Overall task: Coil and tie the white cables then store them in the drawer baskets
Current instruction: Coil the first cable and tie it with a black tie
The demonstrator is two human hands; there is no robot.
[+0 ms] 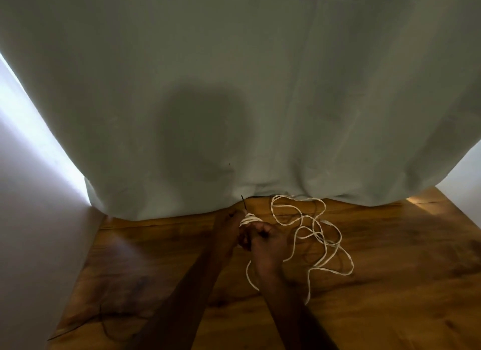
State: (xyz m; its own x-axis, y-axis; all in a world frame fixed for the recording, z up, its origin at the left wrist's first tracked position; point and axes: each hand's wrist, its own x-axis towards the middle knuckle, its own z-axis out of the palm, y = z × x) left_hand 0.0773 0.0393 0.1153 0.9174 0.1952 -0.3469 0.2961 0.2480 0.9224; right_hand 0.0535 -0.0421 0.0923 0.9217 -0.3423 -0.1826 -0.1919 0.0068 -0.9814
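Where the pale grey-green curtain [260, 89] hangs in soft folds down to its hem, a wooden bench [390, 284] begins, its top brown, knotted and glossy, with a white wall [31, 219] along its left edge and a strip of daylight beside the cloth. Both hands meet just in front of the hem. The left hand [229, 232] and the right hand [265, 243] have their fingers curled round a small wound bundle of the white cable [312, 235] (a thin dark tip pokes up above it). From there the cord, thin and round, sprawls in loose tangled loops over the bench to the right, reaching under the curtain's edge. A thin dark wire [104, 321] lies near the left front corner.
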